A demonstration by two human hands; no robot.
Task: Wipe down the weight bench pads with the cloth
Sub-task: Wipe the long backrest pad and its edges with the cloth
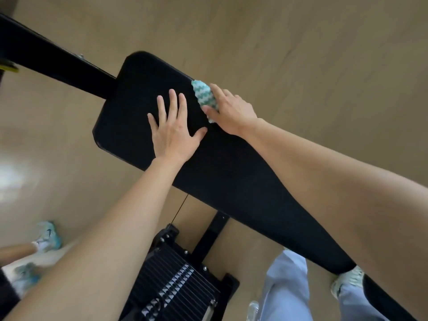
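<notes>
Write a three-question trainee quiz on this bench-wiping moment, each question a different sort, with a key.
1. True or false: the left hand lies flat and empty on the bench pad.
2. The cloth is at the pad's: A) far edge, B) middle, C) near edge.
3. Fill in: the cloth is white and ____.

Key: 1 true; 2 A, under the right hand; 3 green.

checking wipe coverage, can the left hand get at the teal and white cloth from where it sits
Probably yes. The left hand lies flat on the black bench pad right beside the teal and white cloth, nothing between them, though the right hand covers part of it.
</notes>
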